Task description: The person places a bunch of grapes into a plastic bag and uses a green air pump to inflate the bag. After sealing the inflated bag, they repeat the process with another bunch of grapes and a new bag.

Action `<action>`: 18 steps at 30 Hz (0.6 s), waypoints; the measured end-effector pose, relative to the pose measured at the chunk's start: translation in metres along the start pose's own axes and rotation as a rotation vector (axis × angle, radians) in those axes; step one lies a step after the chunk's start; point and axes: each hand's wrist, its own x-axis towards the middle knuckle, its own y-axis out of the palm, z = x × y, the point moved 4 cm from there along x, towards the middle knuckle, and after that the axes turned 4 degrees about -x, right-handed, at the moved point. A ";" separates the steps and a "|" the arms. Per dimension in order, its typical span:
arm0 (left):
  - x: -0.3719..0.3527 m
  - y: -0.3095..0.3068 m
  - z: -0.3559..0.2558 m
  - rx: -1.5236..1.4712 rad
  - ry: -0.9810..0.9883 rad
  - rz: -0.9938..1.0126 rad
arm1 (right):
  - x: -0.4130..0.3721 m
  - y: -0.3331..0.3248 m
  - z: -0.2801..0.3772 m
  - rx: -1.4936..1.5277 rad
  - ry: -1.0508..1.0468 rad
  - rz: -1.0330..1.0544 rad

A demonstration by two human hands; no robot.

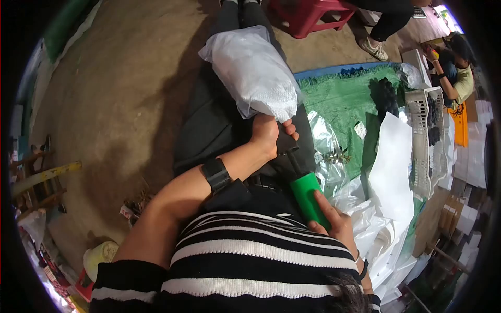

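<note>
A puffy white package in a clear plastic bag [251,73] lies across my thighs. My left hand [267,131] is closed at its near end, with the fingers curled; what lies inside the grip is partly hidden. My right hand [334,221] is wrapped around a green cylinder [309,199] held against my right side. A black rod [295,163] sticks out of the cylinder's upper end toward my left hand, and a dark flared piece sits just below those fingers. Whether the rod's end touches the bag cannot be made out.
To the right, a green sheet [334,96] on the floor bears clear plastic bags [326,135] and white sheets [389,167]. A white basket [432,141] stands beyond. A red stool [313,18] is ahead; another person [454,73] sits at the right.
</note>
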 end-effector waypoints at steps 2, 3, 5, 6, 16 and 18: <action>-0.001 -0.005 0.003 -0.006 -0.027 0.029 | 0.015 0.005 0.009 -0.022 0.022 0.008; 0.001 -0.007 0.001 0.058 0.016 0.043 | 0.032 0.008 0.016 -0.083 0.029 0.013; 0.004 -0.013 -0.011 0.048 0.054 0.048 | 0.036 0.010 0.016 -0.021 -0.001 0.004; -0.001 -0.011 -0.004 -0.065 -0.030 0.007 | 0.027 0.008 0.014 -0.019 -0.015 0.001; 0.002 -0.004 -0.006 0.063 0.050 -0.001 | 0.028 0.007 0.015 0.014 0.030 -0.005; -0.001 0.000 -0.003 -0.003 -0.023 -0.007 | 0.010 -0.002 0.009 0.101 0.030 0.015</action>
